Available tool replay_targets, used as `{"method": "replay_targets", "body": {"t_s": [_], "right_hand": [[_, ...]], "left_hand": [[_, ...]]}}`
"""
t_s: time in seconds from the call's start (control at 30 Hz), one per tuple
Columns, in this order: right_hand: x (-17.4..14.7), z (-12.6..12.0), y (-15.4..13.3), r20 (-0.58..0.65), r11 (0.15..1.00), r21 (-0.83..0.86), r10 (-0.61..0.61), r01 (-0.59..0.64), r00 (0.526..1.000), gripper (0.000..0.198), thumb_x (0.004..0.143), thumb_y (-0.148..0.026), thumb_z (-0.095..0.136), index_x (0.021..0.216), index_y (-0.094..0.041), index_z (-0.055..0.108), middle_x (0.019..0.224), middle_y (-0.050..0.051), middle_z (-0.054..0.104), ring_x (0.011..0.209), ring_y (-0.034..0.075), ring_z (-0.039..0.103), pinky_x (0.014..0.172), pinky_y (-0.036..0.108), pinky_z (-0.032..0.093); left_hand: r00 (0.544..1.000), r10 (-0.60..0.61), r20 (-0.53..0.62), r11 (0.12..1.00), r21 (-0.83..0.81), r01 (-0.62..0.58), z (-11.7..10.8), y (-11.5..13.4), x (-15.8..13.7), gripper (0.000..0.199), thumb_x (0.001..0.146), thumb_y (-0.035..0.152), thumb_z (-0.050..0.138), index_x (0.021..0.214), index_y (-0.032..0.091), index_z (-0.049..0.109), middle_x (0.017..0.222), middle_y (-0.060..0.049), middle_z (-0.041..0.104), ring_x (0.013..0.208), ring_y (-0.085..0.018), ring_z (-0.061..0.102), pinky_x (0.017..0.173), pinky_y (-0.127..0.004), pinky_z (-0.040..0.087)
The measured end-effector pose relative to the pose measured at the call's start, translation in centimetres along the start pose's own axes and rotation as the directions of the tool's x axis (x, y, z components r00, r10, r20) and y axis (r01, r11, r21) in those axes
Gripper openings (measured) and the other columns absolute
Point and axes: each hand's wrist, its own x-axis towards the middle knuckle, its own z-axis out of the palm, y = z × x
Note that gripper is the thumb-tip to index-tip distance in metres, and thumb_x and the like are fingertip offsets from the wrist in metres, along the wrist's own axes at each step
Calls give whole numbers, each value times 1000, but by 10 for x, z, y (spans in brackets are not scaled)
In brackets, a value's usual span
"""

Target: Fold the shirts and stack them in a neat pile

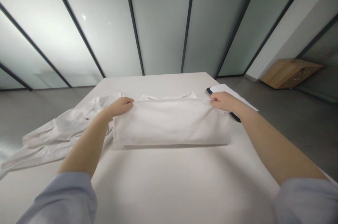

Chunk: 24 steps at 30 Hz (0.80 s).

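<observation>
A white garment [171,122], partly folded into a wide rectangle, lies across the middle of the white table. What looks like its collar [169,96] shows behind the folded edge. At that edge's left end, my left hand [121,106] is closed with thumb and fingers pinching the cloth. My right hand [223,100] grips the same edge near its right end, also closed. Between the two hands the edge is drawn straight. The near fold hangs slightly above the table, with a thin shadow below it.
Crumpled white clothing [76,122] is heaped at the left of the table [185,185]. Right of the garment lies a dark clipboard or folder [235,116] with white paper [233,93] on it. A wooden cabinet [290,72] stands on the floor at right, and frosted glass panels [161,23] rise behind.
</observation>
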Motion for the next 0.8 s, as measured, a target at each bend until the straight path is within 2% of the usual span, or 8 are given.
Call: {"method": "replay_targets", "body": {"t_s": [0.1,0.2,0.3,0.4,0.53,0.63,0.7,0.8], "right_hand": [[54,-2,-4,-135,965,-214,123,-151,983,14,74,-24,59,78,-18,71,91,12,67,93,27,60,76,32,43],[97,8,-13,-163,901,-244,326,-358,931,24,77,-28,63,94,-15,74,99,17,68,102,31,60,83,39,45],[117,22,-20,-145,878,-127,444,-461,884,28,76,-29,67,98,-12,74,95,19,69,100,31,63,83,38,47],[116,36,-20,-121,846,30,532,-532,838,27,75,-25,66,96,-9,74,88,19,70,92,29,66,79,35,49],[101,53,-16,-231,852,117,523,-510,821,29,83,-25,54,99,-9,73,96,20,71,97,30,66,80,34,48],[95,65,-14,-332,875,145,483,-462,810,33,88,-26,45,102,-12,72,102,18,71,102,30,64,85,35,47],[97,73,-13,-356,885,174,464,-431,811,38,89,-25,42,113,-13,67,109,17,69,106,29,62,90,35,46],[104,90,-14,-277,930,180,362,-322,890,57,86,-26,46,141,-11,45,135,16,56,123,27,53,100,34,41]], "left_hand": [[999,-40,16,966,255,35,-12,8,48,30,74,32,45,78,18,71,79,-5,69,84,-25,64,79,-31,47],[980,-186,-66,894,403,196,-9,14,86,29,72,28,55,93,21,73,103,-8,71,106,-28,60,93,-36,43],[934,-353,-60,869,349,351,7,16,107,31,72,20,57,100,19,72,107,-10,70,107,-26,61,89,-33,45],[889,-445,-111,860,226,458,29,18,113,29,75,17,56,99,14,71,104,-15,70,102,-26,64,82,-30,48],[861,-438,-260,871,114,477,55,20,107,32,82,20,48,103,10,70,106,-20,69,105,-30,64,84,-35,49],[839,-450,-307,869,67,490,68,20,102,34,85,22,43,103,10,70,105,-21,69,105,-32,64,86,-39,50],[827,-448,-339,873,35,487,76,19,101,38,88,23,38,109,11,68,109,-20,69,108,-30,63,89,-39,49],[869,-368,-331,919,10,393,89,16,103,52,89,27,43,138,10,48,135,-18,56,125,-26,52,101,-35,42]]}}
